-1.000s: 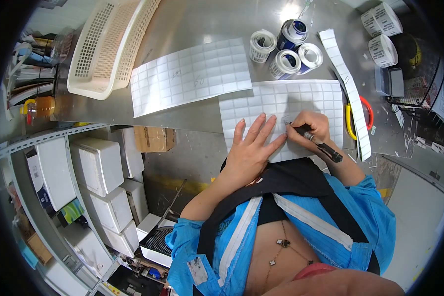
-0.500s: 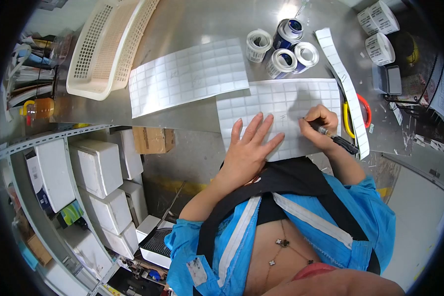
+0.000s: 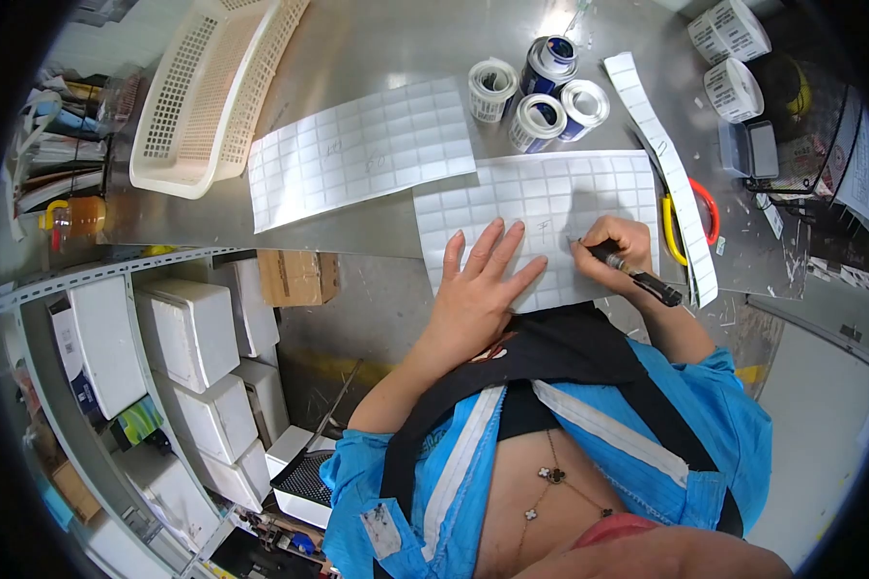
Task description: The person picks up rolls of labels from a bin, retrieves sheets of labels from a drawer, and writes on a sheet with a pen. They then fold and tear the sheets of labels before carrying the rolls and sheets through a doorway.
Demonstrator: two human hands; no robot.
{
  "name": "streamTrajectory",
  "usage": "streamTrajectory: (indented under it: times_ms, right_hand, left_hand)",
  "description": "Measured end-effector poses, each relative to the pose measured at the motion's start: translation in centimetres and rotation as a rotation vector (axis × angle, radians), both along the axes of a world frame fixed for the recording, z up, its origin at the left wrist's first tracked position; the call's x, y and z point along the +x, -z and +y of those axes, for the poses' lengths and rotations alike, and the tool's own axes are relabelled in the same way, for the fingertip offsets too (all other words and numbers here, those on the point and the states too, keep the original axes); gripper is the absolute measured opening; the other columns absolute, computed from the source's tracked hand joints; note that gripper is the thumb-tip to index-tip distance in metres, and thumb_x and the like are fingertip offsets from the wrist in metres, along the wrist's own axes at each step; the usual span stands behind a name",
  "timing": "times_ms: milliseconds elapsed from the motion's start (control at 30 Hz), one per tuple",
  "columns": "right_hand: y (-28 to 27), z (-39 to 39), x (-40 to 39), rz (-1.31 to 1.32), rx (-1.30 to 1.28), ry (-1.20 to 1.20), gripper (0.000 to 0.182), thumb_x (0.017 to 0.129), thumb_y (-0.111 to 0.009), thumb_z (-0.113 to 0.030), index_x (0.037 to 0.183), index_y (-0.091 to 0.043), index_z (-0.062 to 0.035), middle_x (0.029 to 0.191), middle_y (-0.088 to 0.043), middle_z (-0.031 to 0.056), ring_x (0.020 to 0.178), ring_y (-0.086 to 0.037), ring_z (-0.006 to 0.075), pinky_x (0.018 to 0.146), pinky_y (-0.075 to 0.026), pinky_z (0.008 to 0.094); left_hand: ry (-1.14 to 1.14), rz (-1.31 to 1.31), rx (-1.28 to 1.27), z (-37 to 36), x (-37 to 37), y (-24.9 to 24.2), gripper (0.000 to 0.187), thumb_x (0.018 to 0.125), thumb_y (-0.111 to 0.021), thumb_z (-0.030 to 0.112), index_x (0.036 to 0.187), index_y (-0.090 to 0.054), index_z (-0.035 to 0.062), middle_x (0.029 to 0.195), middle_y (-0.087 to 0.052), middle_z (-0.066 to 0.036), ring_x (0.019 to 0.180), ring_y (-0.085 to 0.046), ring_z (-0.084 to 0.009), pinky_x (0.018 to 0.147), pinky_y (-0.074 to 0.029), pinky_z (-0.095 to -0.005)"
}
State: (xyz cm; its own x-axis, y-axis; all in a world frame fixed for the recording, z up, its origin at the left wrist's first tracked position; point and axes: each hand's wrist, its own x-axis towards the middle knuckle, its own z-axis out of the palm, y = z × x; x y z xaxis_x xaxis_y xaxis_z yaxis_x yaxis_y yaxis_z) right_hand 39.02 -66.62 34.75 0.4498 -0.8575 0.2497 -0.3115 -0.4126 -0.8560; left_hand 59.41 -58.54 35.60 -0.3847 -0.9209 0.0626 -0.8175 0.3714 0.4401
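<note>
My right hand grips a black marker pen, its tip end hidden by the fingers, at a white sheet marked off in a grid. Small handwritten strokes show on the sheet just left of these fingers. Spread flat on the lower part of the same sheet is my left hand, fingers apart and holding nothing. Another gridded sheet, with faint written marks, lies to the left, its right edge close against the first.
Several label rolls stand behind the sheets. Right of them lie a long white strip and scissors with red and yellow handles. A cream plastic basket is at the back left. Shelves with white boxes stand left.
The view has shifted slightly, so the table items appear a little further left. My right hand has moved slightly with the marker pen, which sits at a changed angle. My left hand stays flat.
</note>
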Motion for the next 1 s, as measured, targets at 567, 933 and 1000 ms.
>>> streamTrajectory:
  times_ms: [567, 933, 1000]
  right_hand:
    - [1.4, 0.0, -1.6, -0.388, 0.057, 0.376, 0.019, 0.071, -0.06, 0.008, 0.071, -0.048, -0.0064, 0.066, -0.049, -0.0006, 0.057, -0.043, 0.0045, 0.051, -0.036, 0.0194]
    - [-1.9, -0.7, -4.0, -0.643, -0.01, 0.523, 0.024, 0.092, -0.041, -0.022, 0.104, -0.046, -0.0028, 0.077, -0.057, 0.0134, 0.055, -0.047, 0.0118, 0.051, -0.039, 0.0223]
    - [-0.8, 0.1, -2.7, -0.543, -0.018, 0.485, 0.026, 0.093, -0.038, -0.023, 0.105, -0.046, -0.0019, 0.075, -0.057, 0.013, 0.054, -0.048, 0.0123, 0.052, -0.04, 0.0223]
  left_hand:
    - [0.046, 0.007, -0.091, 0.3, 0.1, -0.1, 0.057, 0.057, -0.061, 0.007, 0.113, -0.052, 0.0176, 0.128, -0.039, -0.009, 0.12, -0.034, -0.0257, 0.095, -0.024, -0.0502]
    - [-0.415, -0.232, -0.859, 6.1, 12.0, -13.9, 0.018, 0.075, -0.052, 0.012, 0.088, -0.061, 0.002, 0.093, -0.062, -0.013, 0.087, -0.06, -0.0299, 0.079, -0.043, -0.0415]
    - [-0.256, -0.217, -1.193, 4.2, 15.8, -13.9, 0.036, 0.058, -0.057, 0.007, 0.09, -0.058, -0.009, 0.088, -0.061, -0.024, 0.085, -0.059, -0.0399, 0.07, -0.045, -0.0413]
